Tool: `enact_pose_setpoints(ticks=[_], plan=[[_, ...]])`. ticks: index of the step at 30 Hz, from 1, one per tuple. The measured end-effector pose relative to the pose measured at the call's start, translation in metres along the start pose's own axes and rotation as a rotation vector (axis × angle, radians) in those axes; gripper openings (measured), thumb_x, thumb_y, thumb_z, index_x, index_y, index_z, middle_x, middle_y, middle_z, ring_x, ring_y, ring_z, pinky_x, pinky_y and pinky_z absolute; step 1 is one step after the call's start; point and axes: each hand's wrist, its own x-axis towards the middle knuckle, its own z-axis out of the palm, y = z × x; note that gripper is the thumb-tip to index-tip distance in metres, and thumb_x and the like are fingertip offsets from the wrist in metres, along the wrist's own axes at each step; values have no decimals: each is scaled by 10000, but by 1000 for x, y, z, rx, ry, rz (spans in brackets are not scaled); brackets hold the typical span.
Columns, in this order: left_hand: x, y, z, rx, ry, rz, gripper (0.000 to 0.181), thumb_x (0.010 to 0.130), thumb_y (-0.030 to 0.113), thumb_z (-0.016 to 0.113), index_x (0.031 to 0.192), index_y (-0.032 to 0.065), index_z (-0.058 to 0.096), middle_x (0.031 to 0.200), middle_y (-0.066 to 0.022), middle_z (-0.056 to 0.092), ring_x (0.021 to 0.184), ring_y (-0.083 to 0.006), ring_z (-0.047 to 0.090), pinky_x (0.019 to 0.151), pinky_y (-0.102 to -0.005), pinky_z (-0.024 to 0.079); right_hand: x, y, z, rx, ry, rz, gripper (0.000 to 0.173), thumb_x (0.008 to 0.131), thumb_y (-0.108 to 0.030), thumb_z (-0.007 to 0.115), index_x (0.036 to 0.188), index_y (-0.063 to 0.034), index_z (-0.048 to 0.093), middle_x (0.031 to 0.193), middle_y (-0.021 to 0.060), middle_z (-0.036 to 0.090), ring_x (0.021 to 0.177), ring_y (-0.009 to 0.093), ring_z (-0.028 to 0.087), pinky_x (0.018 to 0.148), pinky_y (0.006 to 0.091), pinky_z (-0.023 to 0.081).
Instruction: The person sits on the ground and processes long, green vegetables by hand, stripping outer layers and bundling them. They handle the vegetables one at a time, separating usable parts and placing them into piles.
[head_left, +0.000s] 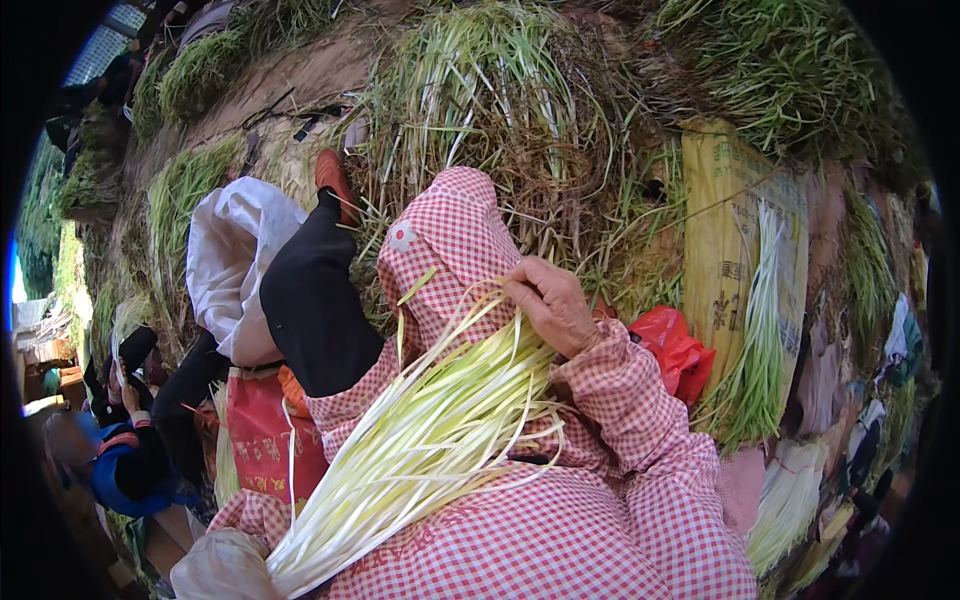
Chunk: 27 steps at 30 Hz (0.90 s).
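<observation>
A bundle of long blanched stalks (427, 420), like garlic greens, lies slantwise across my lap, white at the lower end and yellow-green at the tips. My left hand (225, 566), in a pale thin glove, grips the white end at the lower left; its fingers are mostly hidden. At the leafy end, my right hand (551, 304) is bare and pinches a thin, pale leaf between thumb and fingers. Under the bundle is a red-and-white checked apron (517, 532) with matching sleeves. One loose leaf piece (417, 286) rests on the cloth over my knee.
Untrimmed stalks with roots (487, 97) heap up ahead. To the right, a yellow woven sack (712, 247) carries a trimmed bunch (761, 330), with a red plastic bag (671, 349) nearby. On the left are a white sack (232, 255), a red bag (259, 435) and a seated person (131, 465).
</observation>
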Motion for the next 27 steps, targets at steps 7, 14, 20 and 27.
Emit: enact_pose_setpoints(ticks=[7,14,20,27], plan=[[-6,-1,-2,-23,105,-7,152,838,61,497,707,50,575,553,-57,533,461,-135,537,429,-275,428,-11,41,-82,-285,255,232,180,858,-188,653,910,-27,591,630,21,507,555,83,460,500,254,383],[2,-4,-2,32,189,-15,201,844,28,474,668,23,571,525,-86,542,460,-153,558,439,-263,455,5,1,-46,-344,-208,-56,157,881,-189,582,975,-65,582,675,105,537,601,224,570,547,311,475],[-1,-10,-8,-116,110,19,160,856,20,478,744,-27,583,583,-105,563,470,-175,563,449,-267,455,15,57,-15,-681,-99,6,85,893,-113,502,843,-51,530,734,115,542,641,258,571,563,345,507],[-8,-11,-10,-115,149,71,127,858,21,484,798,-39,578,596,-111,567,473,-183,567,452,-278,454,12,20,-62,-482,-163,108,208,899,-251,546,946,-49,561,763,90,534,705,296,583,649,406,497]])
